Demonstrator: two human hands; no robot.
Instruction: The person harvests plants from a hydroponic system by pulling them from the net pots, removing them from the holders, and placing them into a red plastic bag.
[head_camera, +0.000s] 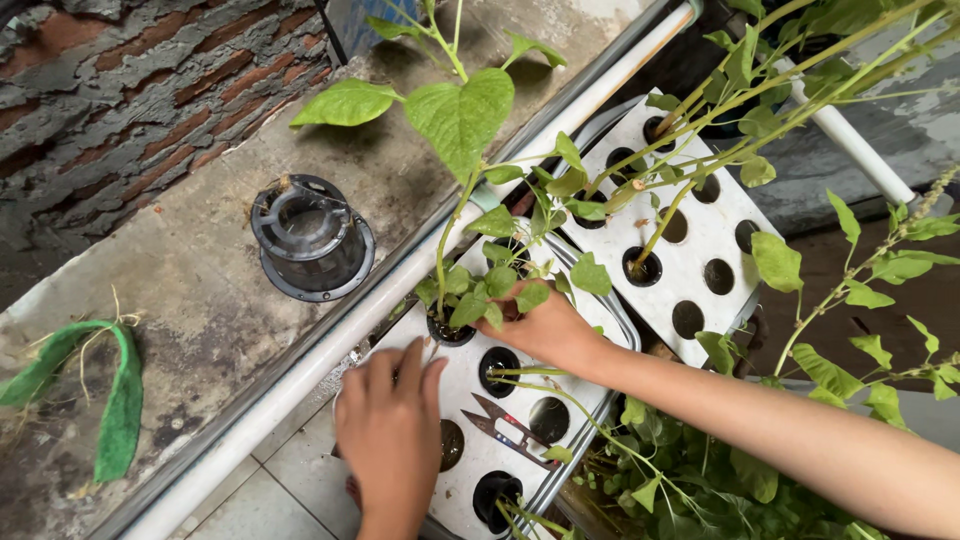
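Left hand (392, 430) is lying flat on the white perforated foam planting board (470, 455), fingers together, holding nothing. Right hand (545, 325) is gripping the small leafy green seedling (478, 290) at its base, fingers curled around the stems, seedling sitting in a hole just beyond the left fingertips. Small metal snips (510, 428) are lying on the board, just right of the left fingers.

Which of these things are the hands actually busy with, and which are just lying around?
In use:
left hand resting on the white tray with holes
right hand at the small leafy plant
snips lying on the tray

Lying about:
green strip
round black cage
second white tray
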